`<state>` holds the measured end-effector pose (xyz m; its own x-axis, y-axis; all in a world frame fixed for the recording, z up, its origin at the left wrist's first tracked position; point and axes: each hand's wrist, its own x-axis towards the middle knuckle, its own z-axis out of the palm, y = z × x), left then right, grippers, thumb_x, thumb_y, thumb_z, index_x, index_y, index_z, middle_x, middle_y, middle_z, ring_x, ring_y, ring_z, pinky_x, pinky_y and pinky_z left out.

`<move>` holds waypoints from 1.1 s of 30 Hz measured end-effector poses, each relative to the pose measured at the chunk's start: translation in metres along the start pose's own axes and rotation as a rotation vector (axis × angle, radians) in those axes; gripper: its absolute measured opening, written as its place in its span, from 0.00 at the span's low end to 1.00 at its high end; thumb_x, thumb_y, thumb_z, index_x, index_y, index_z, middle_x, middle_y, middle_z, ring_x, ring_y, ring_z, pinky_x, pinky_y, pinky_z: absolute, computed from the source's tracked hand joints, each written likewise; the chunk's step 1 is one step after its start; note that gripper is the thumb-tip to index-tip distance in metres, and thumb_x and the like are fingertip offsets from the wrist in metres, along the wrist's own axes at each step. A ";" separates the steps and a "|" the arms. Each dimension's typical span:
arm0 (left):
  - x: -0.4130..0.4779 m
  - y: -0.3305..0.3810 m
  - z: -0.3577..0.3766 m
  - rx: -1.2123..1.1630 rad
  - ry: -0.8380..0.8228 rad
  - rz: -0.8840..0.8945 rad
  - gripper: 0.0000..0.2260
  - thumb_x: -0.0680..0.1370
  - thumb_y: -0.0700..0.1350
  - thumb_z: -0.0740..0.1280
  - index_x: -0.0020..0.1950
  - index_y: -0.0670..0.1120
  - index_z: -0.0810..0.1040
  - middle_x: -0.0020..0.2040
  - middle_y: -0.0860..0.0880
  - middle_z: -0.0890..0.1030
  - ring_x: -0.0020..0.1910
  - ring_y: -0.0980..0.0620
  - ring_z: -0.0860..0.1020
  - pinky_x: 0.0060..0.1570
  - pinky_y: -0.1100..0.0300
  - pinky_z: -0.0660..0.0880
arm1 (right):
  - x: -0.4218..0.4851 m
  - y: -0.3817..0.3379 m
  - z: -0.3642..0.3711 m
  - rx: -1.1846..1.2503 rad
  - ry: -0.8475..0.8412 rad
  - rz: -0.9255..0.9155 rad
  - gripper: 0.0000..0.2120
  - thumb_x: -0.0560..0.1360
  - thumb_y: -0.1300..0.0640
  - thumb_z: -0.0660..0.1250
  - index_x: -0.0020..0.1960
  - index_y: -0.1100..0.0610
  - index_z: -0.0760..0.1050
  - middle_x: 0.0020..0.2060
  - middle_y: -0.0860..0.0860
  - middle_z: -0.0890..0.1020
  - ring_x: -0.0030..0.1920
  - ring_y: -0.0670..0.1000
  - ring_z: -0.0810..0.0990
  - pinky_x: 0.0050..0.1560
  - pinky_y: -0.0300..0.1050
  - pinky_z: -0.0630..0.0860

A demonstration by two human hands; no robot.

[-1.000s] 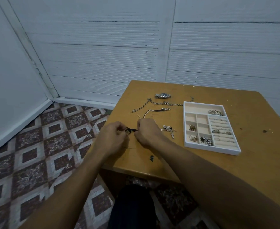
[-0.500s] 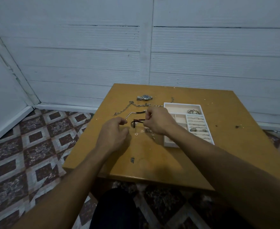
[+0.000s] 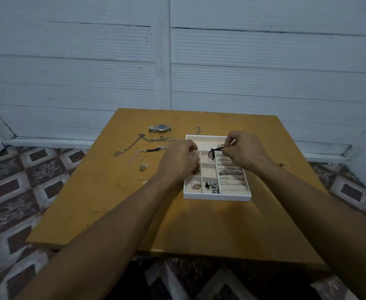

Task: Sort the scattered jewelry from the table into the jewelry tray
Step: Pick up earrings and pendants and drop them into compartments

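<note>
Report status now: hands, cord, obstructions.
Right hand pinching black cord above tray. Left hand curled over tray's left edge, grip unclear. Chains, watch on table, unsorted.

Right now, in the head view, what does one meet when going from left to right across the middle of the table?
small loose jewelry piece → left hand → black cord → right hand. The watch, chains and tray overlap these, so I leave them out.
</note>
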<state>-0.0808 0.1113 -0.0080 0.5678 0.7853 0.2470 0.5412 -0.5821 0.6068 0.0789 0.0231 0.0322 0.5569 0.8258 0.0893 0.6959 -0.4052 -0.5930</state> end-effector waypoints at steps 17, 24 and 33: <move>0.030 0.001 0.014 0.122 -0.045 0.069 0.14 0.75 0.41 0.65 0.59 0.46 0.81 0.59 0.45 0.80 0.58 0.47 0.77 0.56 0.50 0.76 | 0.019 -0.012 0.015 -0.113 -0.160 -0.084 0.05 0.72 0.64 0.70 0.39 0.55 0.81 0.41 0.53 0.83 0.42 0.50 0.80 0.41 0.42 0.75; 0.029 -0.003 0.011 0.125 -0.020 0.088 0.12 0.76 0.41 0.64 0.58 0.46 0.81 0.58 0.45 0.80 0.57 0.47 0.75 0.54 0.54 0.73 | 0.021 -0.014 0.026 -0.186 -0.197 -0.130 0.06 0.72 0.65 0.70 0.46 0.58 0.84 0.45 0.55 0.84 0.45 0.52 0.81 0.47 0.46 0.79; 0.009 -0.007 0.001 0.111 -0.024 0.093 0.12 0.77 0.42 0.63 0.58 0.44 0.81 0.56 0.46 0.81 0.55 0.49 0.76 0.53 0.53 0.75 | 0.009 -0.006 0.050 -0.403 -0.009 -0.225 0.06 0.75 0.52 0.67 0.45 0.50 0.82 0.40 0.51 0.84 0.48 0.55 0.79 0.41 0.45 0.68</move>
<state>-0.0790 0.1221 -0.0110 0.6323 0.7225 0.2796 0.5502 -0.6729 0.4945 0.0572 0.0527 -0.0037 0.3692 0.9133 0.1721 0.9208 -0.3343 -0.2011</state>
